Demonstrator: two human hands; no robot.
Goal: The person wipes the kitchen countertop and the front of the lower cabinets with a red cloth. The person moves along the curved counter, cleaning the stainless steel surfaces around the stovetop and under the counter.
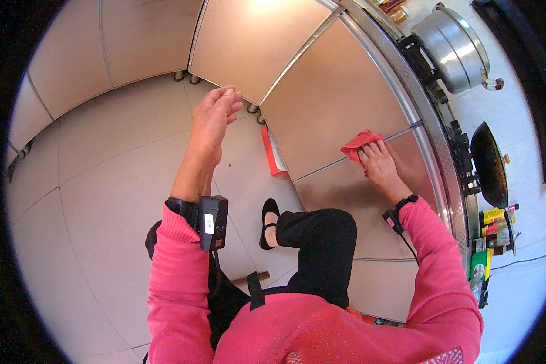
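Note:
My right hand (378, 164) presses a red cloth (360, 142) against the metal-faced cabinet doors. The cloth lies across the seam between an upper door panel (327, 95) and a lower one (346, 218) in the picture, just short of the shiny edge strip (402, 98). My fingers lie over part of the cloth and hide it. Out over the tiled floor, my left hand (217, 107) hangs in the air with its fingers loosely curled together. Nothing shows in it, and it touches no surface.
A gas stove along the counter carries a metal pot (452, 50) and a dark wok (489, 166). Several bottles and packets (491, 232) stand beside it. A red box (273, 152) sits on the floor tiles (118, 204) at the cabinet's foot. Short metal legs (253, 108) support the cabinets.

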